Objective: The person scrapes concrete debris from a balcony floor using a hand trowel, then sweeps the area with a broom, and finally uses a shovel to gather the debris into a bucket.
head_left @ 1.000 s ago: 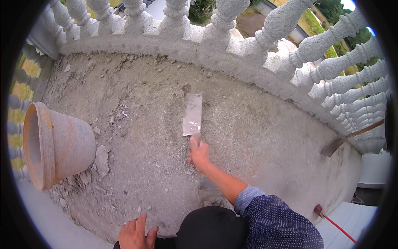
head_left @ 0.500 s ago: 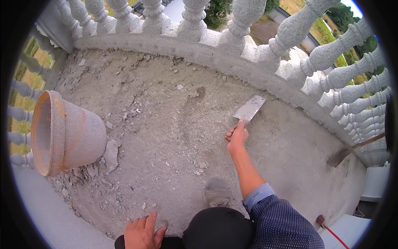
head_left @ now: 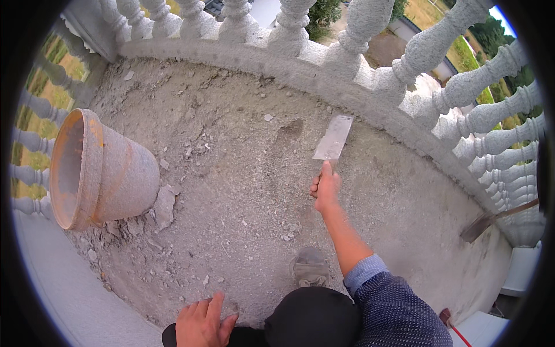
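My right hand (head_left: 327, 189) is closed round the handle of a flat trowel (head_left: 335, 137). Its long rectangular metal blade points away from me, low over the rough grey floor (head_left: 231, 191) or touching it; which one I cannot tell. Just left of the blade, a darker damp-looking patch (head_left: 289, 132) marks the floor. At the lower edge my left hand (head_left: 203, 322) holds nothing, its fingers loosely extended and the thumb apart. Between my arms are a dusty shoe (head_left: 311, 266) and a black rounded shape (head_left: 312, 318).
A large dusty pot (head_left: 124, 173) lies on its side at left, with broken mortar pieces (head_left: 165, 205) beside it. A stone balustrade (head_left: 289, 29) curves along the far side and right. A wooden-handled tool (head_left: 477, 228) leans at right; a red-handled one (head_left: 457, 329) lies lower right.
My right hand has moved the trowel left, nearer the dark patch, and its blade points more straight away from me. The whole view has shifted slightly. My left hand stays much the same.
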